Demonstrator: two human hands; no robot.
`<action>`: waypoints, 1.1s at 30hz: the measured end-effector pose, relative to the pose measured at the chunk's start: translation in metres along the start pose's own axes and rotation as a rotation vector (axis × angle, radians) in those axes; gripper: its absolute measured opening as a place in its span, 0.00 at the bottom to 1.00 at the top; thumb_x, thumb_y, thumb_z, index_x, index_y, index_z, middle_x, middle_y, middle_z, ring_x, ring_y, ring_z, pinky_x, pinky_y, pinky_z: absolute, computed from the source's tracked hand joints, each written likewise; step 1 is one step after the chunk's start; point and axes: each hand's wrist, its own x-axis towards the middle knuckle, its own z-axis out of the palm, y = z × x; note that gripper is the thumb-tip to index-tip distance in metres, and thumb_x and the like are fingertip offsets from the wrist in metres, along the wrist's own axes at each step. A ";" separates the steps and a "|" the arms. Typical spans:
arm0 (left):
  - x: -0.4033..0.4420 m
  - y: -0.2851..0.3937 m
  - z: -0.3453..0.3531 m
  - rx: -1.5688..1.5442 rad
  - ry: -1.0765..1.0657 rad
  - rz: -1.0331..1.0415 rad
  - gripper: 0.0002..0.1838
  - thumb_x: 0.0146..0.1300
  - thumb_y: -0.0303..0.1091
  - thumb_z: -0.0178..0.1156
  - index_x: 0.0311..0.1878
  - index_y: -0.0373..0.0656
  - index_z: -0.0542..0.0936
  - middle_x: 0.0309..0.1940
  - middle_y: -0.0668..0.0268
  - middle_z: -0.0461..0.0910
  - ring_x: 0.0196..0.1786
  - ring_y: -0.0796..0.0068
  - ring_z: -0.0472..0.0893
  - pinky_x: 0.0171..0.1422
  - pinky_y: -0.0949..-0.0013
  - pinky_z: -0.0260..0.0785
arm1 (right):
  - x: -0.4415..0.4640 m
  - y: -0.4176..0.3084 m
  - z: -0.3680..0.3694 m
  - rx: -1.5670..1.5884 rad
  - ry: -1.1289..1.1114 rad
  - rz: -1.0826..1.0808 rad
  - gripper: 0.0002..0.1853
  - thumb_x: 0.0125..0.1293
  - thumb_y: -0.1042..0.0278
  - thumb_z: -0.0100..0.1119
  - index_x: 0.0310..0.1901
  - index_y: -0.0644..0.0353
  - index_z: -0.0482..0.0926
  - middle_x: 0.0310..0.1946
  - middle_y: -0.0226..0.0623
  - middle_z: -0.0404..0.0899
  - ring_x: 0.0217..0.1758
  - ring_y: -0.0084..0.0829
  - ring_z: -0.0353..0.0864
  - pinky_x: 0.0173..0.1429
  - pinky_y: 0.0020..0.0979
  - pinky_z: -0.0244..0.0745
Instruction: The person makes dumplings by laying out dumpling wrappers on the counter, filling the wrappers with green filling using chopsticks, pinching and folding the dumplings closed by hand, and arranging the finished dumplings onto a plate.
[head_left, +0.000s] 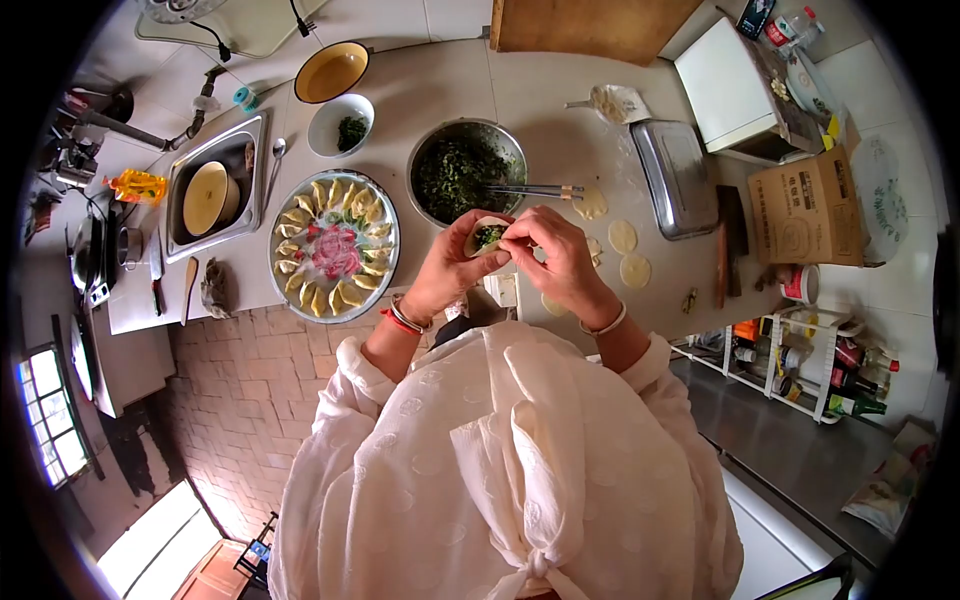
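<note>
A round dough wrapper [484,240] with green filling in its middle rests in my left hand [452,262], whose fingers curl around its edge. The fingertips of my right hand [555,252] pinch the wrapper's right side. Just beyond both hands stands a steel bowl [419,200] of chopped green filling [460,170], with chopsticks [535,190] lying across its rim. To the left, a round tray [335,177] holds several folded dumplings [350,293] in a ring around a pink pattern. Several flat wrappers [635,271] lie on the counter to the right of my right hand.
On the left are a sink [257,135] with a yellow basin [208,195], a spoon [277,155] and a knife [156,270]. Behind the tray stand a white bowl [318,135] and a yellow bowl [330,72]. A metal box [675,175] and a cardboard box [805,210] stand right.
</note>
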 end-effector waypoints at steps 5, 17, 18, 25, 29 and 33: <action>-0.003 0.009 -0.001 0.005 0.021 0.019 0.27 0.64 0.23 0.64 0.65 0.40 0.68 0.59 0.66 0.73 0.60 0.77 0.73 0.65 0.70 0.69 | 0.005 -0.002 0.000 0.003 -0.033 -0.036 0.07 0.56 0.77 0.67 0.34 0.59 0.77 0.30 0.33 0.76 0.34 0.35 0.78 0.38 0.35 0.74; -0.016 0.018 0.011 -0.586 0.032 -0.008 0.35 0.67 0.42 0.61 0.72 0.38 0.61 0.67 0.55 0.68 0.68 0.63 0.71 0.73 0.59 0.64 | -0.004 -0.008 -0.008 -0.048 0.172 -0.113 0.09 0.55 0.81 0.67 0.39 0.61 0.82 0.38 0.35 0.79 0.39 0.37 0.77 0.45 0.37 0.73; -0.017 0.017 0.011 -0.581 0.036 0.000 0.35 0.68 0.45 0.60 0.72 0.38 0.61 0.67 0.56 0.68 0.68 0.63 0.71 0.74 0.59 0.63 | 0.000 -0.008 -0.010 -0.052 0.189 -0.094 0.09 0.56 0.81 0.66 0.39 0.61 0.82 0.38 0.35 0.79 0.40 0.37 0.77 0.46 0.38 0.73; -0.019 0.001 0.001 -0.662 0.048 0.012 0.31 0.74 0.52 0.49 0.72 0.42 0.64 0.68 0.62 0.69 0.70 0.67 0.69 0.76 0.58 0.59 | 0.013 0.002 0.002 -0.236 0.005 -0.199 0.13 0.60 0.72 0.65 0.48 0.59 0.83 0.57 0.40 0.76 0.59 0.42 0.73 0.63 0.42 0.67; -0.019 0.003 -0.001 -0.695 0.091 -0.025 0.30 0.77 0.54 0.42 0.71 0.42 0.65 0.67 0.64 0.69 0.69 0.69 0.69 0.75 0.58 0.59 | 0.015 -0.002 0.010 -0.284 -0.052 -0.217 0.12 0.62 0.69 0.64 0.48 0.58 0.83 0.58 0.38 0.75 0.61 0.41 0.73 0.66 0.42 0.64; -0.012 0.008 -0.002 -0.704 0.093 -0.021 0.30 0.78 0.53 0.39 0.70 0.40 0.65 0.67 0.63 0.70 0.68 0.69 0.70 0.74 0.60 0.61 | 0.020 0.008 0.010 -0.203 0.027 -0.235 0.11 0.59 0.73 0.66 0.45 0.57 0.84 0.54 0.36 0.78 0.57 0.40 0.76 0.61 0.40 0.68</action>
